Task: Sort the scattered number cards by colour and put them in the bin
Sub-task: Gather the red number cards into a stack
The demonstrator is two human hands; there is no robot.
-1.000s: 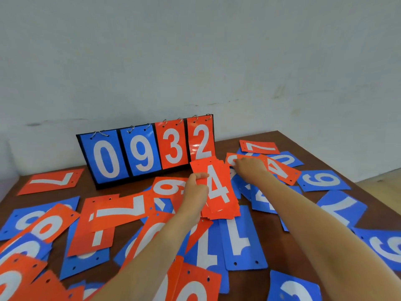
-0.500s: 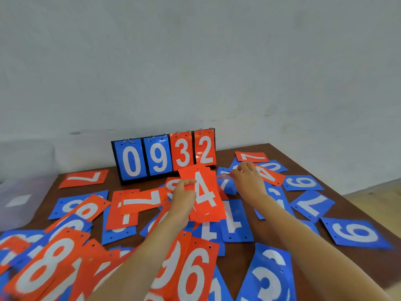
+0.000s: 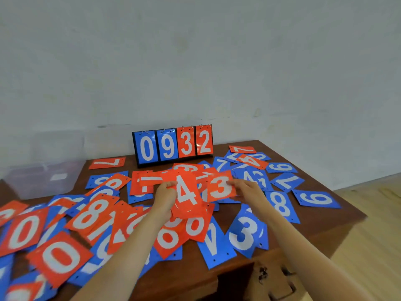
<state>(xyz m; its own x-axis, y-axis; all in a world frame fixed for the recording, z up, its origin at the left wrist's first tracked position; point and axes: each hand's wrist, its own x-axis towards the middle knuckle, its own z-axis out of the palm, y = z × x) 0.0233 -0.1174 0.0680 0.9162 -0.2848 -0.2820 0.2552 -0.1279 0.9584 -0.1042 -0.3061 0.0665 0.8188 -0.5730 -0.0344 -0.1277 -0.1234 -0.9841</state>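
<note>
While both forearms are extended over the counter (image 3: 321, 222), one red stack (image 3: 186, 192) is clasped in the left grip (image 3: 166, 195) and one red 3 card (image 3: 220, 187) pinched in the right grip (image 3: 245, 189); one bin (image 3: 43, 170) is noted at left.

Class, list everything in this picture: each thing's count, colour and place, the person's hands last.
Red number cards: many, red, scattered, mostly left and centre.
Blue number cards: many, blue, scattered, mostly right.
Flip scoreboard reading 0932: one, blue and red, table's far edge.
Clear plastic bin: one, transparent, far left.
Brown wooden table: one, brown, beneath everything.
Left hand: one, grips red card stack topped by 4.
Right hand: one, pinches red 3 card.
</note>
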